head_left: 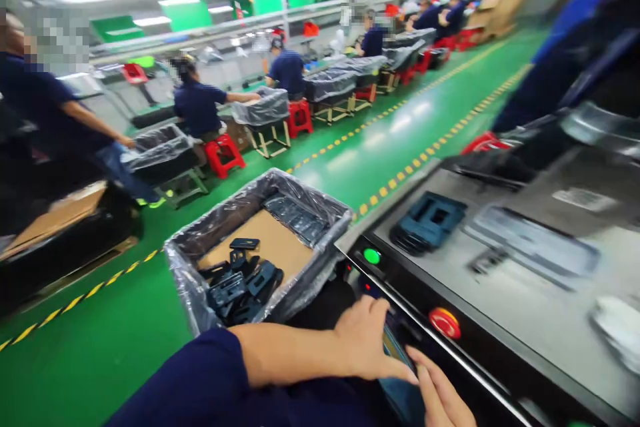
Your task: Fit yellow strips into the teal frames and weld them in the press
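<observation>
My left hand [364, 341] reaches in from the lower left in a navy sleeve. Its fingers curl over the edge of a flat dark part with a bluish face [400, 373], just below the front edge of a machine table [500, 293]. My right hand [440, 395] comes up from the bottom edge with its fingers stretched out against the same part. A bin lined with clear plastic [190, 280] stands left of my hands. It holds a cardboard sheet and several dark plastic parts [243, 283].
On the machine front are a green button [371, 255] and a red stop button [445, 322]. A stack of dark blue parts [427, 220] and a grey fixture [533, 243] lie on the table. Across the green aisle, seated workers face lined bins. Another person stands at the right.
</observation>
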The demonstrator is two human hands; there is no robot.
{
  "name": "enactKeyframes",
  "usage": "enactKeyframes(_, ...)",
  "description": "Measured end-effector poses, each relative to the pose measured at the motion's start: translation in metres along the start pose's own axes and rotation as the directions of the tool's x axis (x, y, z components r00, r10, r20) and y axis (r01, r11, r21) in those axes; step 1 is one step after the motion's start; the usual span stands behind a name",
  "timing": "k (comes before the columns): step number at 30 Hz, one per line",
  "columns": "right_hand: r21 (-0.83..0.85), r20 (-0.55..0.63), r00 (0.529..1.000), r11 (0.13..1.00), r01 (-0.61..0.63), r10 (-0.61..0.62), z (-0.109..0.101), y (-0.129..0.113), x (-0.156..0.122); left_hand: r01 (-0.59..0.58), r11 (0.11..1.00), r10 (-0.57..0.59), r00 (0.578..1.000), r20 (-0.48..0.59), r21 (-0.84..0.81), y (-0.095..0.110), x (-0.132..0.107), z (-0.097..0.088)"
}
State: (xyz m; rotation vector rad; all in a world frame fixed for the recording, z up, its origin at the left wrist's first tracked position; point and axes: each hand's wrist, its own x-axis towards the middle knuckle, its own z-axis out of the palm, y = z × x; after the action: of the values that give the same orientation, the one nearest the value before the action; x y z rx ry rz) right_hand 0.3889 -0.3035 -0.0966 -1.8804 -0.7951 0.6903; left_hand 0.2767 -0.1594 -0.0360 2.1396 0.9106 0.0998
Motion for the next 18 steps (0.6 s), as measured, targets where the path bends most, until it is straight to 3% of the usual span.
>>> enactKeyframes(4, 0.102, -0.014, 1.0, 0.994, -0.026, 0.027, -0.003, -0.011, -0.003, -0.088, 0.995, 0.089, 0.996, 0.029, -0.046, -0.002, 0.002, -0.005)
enactKeyframes(7, 0.201, -0.007, 0.998, 0.977, -0.067, 0.07, -0.003, -0.018, -0.001, -0.027, 0.977, 0.045, 0.995, 0.085, -0.21, -0.01, 0.009, -0.01)
enactKeyframes(10, 0.427, 0.079, 0.982, 0.885, -0.188, 0.171, -0.003, -0.021, -0.001, 0.157, 0.862, -0.072, 0.979, 0.191, -0.481, -0.014, 0.014, -0.015)
enactKeyframes(13, 0.561, 0.17, 0.96, 0.779, -0.28, 0.222, -0.004, -0.025, -0.001, 0.257, 0.713, -0.111, 0.96, 0.257, -0.652, -0.011, 0.013, -0.019)
enactKeyframes(18, 0.573, 0.167, 0.96, 0.769, -0.281, 0.226, -0.006, -0.028, 0.0, 0.312, 0.582, -0.117, 0.946, 0.303, -0.751, -0.008, 0.011, -0.022)
